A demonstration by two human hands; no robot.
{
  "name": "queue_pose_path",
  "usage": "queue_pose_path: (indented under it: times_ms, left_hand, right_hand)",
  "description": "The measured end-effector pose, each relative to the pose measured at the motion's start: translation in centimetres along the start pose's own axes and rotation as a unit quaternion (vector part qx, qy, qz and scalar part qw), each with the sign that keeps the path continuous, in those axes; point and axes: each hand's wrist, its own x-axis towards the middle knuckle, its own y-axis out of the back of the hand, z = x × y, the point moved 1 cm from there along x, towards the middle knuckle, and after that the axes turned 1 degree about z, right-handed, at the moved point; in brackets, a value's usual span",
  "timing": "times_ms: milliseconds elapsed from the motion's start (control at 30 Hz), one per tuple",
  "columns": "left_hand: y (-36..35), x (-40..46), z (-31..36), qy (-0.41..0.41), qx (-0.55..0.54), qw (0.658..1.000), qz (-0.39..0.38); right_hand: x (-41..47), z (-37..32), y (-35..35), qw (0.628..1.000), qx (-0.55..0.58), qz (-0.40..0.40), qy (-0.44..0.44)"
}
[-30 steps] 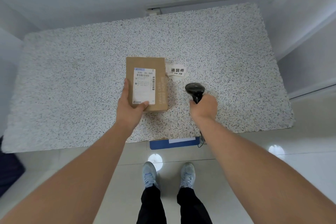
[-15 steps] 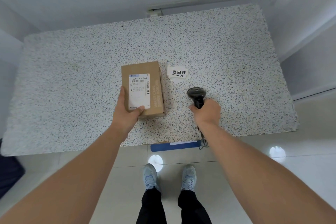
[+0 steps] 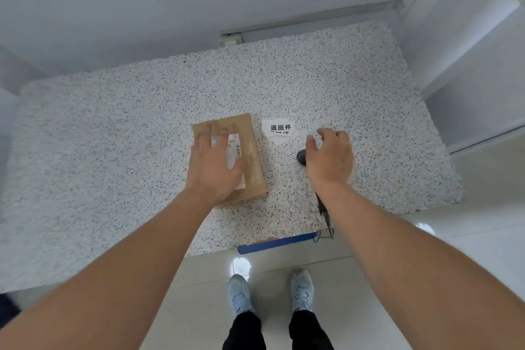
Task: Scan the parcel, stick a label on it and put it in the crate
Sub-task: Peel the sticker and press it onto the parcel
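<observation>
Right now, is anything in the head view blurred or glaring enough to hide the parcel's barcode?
Head view: left hand motion-blurred, covering most of the parcel label; barcode smeared, unreadable. Glare only on the floor tile. Wide-angle bends the table edges.

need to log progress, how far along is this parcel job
Early to middle. The scanner lies on the table under the open right hand, so scanning may be finished, though nothing shows that it is. In hand: the left hand rests flat on the parcel. Left: the white labels lie unstuck beside the parcel, and no crate is in view.
</observation>
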Motion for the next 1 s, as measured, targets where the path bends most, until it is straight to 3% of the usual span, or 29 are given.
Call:
queue_pose_path:
  times_ms: [167, 300, 633, 1000]
  left_hand:
    - [-0.1, 5.3, 1.8, -0.126, 0.128, 0.982, -0.053]
    - [-1.0, 9.1, 2.8, -0.17, 0.146, 0.97, -0.093]
    - [-3.5, 14.7, 5.2, -0.14, 0.198, 0.954, -0.175]
    - [-4.0, 14.8, 5.8, -0.101, 0.2, 0.963, -0.147]
  right_hand:
    - [2.1, -2.1, -1.5, 0.999, 0.04, -0.006, 0.0]
    - [4.1, -2.8, -3.5, 0.998, 0.047, -0.036, -0.016]
    - [9.8, -1.6, -8.0, 0.979, 0.101, -0.154, -0.084]
    - [10.5, -1.0, -9.7, 0.978, 0.123, -0.132, -0.101]
